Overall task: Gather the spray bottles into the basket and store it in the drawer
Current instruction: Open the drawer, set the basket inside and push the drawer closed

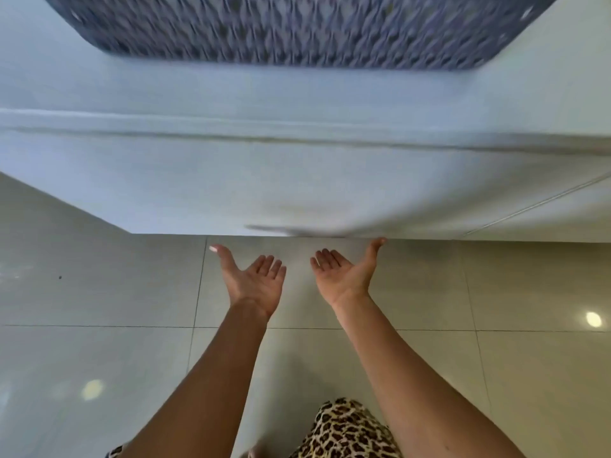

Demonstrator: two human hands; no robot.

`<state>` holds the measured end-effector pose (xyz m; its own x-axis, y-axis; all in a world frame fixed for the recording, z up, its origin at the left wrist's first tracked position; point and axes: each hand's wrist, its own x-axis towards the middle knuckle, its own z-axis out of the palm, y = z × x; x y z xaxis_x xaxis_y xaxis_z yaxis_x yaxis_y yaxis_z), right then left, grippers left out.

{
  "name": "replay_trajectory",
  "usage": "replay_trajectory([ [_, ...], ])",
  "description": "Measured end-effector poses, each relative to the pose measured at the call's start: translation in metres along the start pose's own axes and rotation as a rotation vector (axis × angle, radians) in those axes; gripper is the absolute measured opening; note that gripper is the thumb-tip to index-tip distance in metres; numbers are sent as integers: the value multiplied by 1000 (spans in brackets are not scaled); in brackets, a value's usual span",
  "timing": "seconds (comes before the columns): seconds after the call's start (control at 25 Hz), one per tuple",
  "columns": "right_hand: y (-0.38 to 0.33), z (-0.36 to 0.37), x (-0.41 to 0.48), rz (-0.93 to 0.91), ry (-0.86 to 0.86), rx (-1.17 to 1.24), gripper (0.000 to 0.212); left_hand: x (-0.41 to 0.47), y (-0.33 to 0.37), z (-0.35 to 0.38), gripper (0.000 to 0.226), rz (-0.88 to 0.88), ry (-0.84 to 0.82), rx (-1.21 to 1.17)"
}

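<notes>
Left hand is turned palm up, the fingers relaxed and a little bent, and it holds nothing. Its thumb points forward and ends just below the lower edge of the white cabinet. Right hand, just beside the left one, lies the same way, palm up and empty. The tip of its thumb reaches that same lower edge, but I cannot tell if it really presses there.

Both hands hang over a floor of pale glossy tiles with thin dark joints. A small dark speck lies on it far to the left, and two round lamp reflections shine on it, one at each side. The cabinet front fills the middle of the view, with a thin seam across it, and it is blurred. At the bottom, beside the right forearm, a leopard cloth is seen.

The basket, dark blue-grey and woven, rests at the top of the view on the white surface, beyond the front and well apart from both hands. The blur hides what is inside it.
</notes>
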<state>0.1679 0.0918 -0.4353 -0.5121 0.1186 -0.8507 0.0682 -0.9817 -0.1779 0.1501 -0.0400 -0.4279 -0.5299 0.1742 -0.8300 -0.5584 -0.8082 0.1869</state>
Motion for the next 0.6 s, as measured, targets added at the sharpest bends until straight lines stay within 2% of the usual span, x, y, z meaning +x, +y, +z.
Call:
replay_trajectory([
  [0.16,0,3,34,-51,-63,35,113,42,9,6,120,59,-105,-44],
  [0.32,4,9,43,-76,-169,153,103,56,4,16,106,85,-211,-155],
  [0.6,1,16,28,-89,-177,163,99,40,-1,22,94,97,-191,-151],
])
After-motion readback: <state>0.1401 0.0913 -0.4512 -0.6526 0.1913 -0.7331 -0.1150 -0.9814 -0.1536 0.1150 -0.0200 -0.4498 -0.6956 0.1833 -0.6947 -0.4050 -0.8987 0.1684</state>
